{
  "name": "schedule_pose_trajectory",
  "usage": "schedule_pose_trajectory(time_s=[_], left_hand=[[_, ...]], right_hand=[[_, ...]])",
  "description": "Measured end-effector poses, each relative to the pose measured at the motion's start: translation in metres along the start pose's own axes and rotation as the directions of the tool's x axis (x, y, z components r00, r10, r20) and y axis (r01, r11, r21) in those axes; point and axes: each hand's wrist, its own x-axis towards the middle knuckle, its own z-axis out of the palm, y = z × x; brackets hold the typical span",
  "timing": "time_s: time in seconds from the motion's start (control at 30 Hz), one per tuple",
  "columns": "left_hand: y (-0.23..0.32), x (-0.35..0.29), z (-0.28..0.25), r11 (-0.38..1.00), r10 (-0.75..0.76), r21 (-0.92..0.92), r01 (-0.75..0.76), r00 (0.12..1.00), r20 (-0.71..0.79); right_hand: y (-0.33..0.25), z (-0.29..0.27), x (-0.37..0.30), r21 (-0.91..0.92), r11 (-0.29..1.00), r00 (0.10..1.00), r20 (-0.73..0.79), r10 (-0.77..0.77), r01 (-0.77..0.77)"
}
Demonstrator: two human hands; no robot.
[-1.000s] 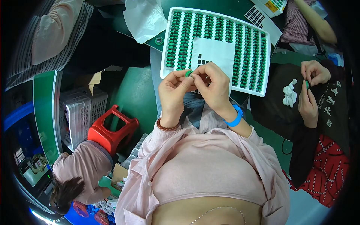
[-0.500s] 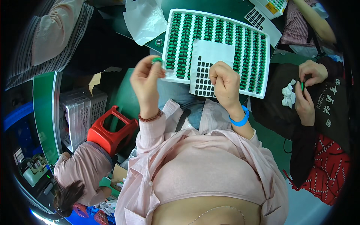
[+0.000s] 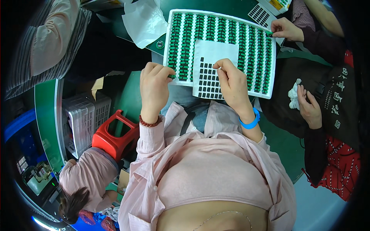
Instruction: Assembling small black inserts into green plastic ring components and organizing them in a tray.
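Left hand: the left hand (image 3: 153,90) is palm-down, with its fingers closed on a small green piece (image 3: 172,76) at their tips.
Green piece: at the left fingertips, by the tray's near left corner; whether it touches the tray I cannot tell.
Right hand: the right hand (image 3: 234,82) has thumb and forefinger drawn together over the sheet; whether they grasp a black rectangle I cannot tell.
Sheet: the white sheet (image 3: 221,49) lies on the tray, below the right fingertips and to the right of the left fingers.
Black rectangles: rows of black rectangles (image 3: 207,82) run from the right fingertips toward the person, leaving the sheet's far part, beyond those fingers, blank.
Tray: the white tray (image 3: 273,69) spreads beyond both sets of fingers, filled with columns of green-and-black pieces (image 3: 186,40).
Worktop: the green worktop (image 3: 181,5) shows farther out, past the tray.
Film: a translucent sheet of film (image 3: 144,24) lies ahead of the left fingers, with a small round object (image 3: 160,44) nearer them.
Co-worker: to the right of the right fingers, a co-worker's hand (image 3: 288,30) pinches a green part (image 3: 269,34) at the tray's far right corner.
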Motion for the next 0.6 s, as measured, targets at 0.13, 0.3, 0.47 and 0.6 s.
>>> schedule_pose_trajectory(time_s=[0.13,0.3,0.47,0.6], left_hand=[[0.002,0.003,-0.001,0.988,0.108,0.110,-0.108,0.994,0.008],[0.001,0.003,-0.004,0.979,0.126,0.156,-0.134,0.990,0.060],[0.002,0.001,0.006,0.979,0.074,0.188,-0.075,0.997,0.013],[-0.001,0.002,0.005,0.994,0.063,0.088,-0.061,0.998,-0.024]], right_hand=[[0.006,0.005,0.001,0.010,0.999,0.999,-0.019,-0.049,0.050],[0.007,0.005,0.003,-0.003,0.997,0.997,-0.024,-0.077,0.077],[0.007,0.011,0.008,-0.101,0.988,0.990,-0.067,-0.123,0.116],[0.007,0.026,0.015,-0.194,0.961,0.968,-0.117,-0.224,0.198]])
